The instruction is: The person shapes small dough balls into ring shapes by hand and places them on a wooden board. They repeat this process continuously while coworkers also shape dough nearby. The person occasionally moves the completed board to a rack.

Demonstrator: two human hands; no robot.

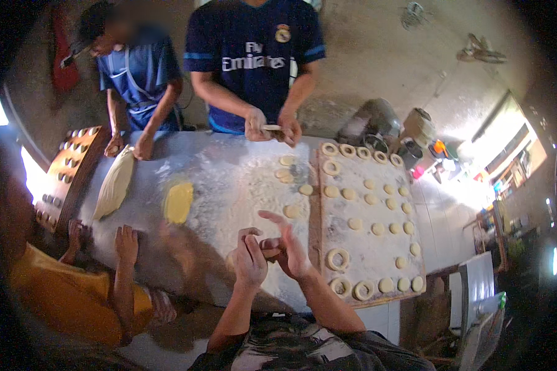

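Observation:
Over the near middle of the floured metal table (213, 157), my two hands meet in front of me. My left hand (251, 261) is closed, its fingers curled toward the right palm; what it may hold is hidden. My right hand (293, 253) is beside it, fingers stretched up and to the left, with the fingertips apart. Flour whitens both hands. A round dough piece (291, 211) lies on the flour just beyond them, and another dough piece (306, 190) rests by the board's edge. Farther back is a small group of dough discs (285, 175).
Rightward, a floured board (368, 247) carries dough discs and rings (338, 260). Left are a yellow slab (179, 202), a long dough piece (116, 182) and a tray of small pieces (74, 167). Two co-workers stand opposite, one holding dough (272, 128); another person's hand (127, 244) touches the table.

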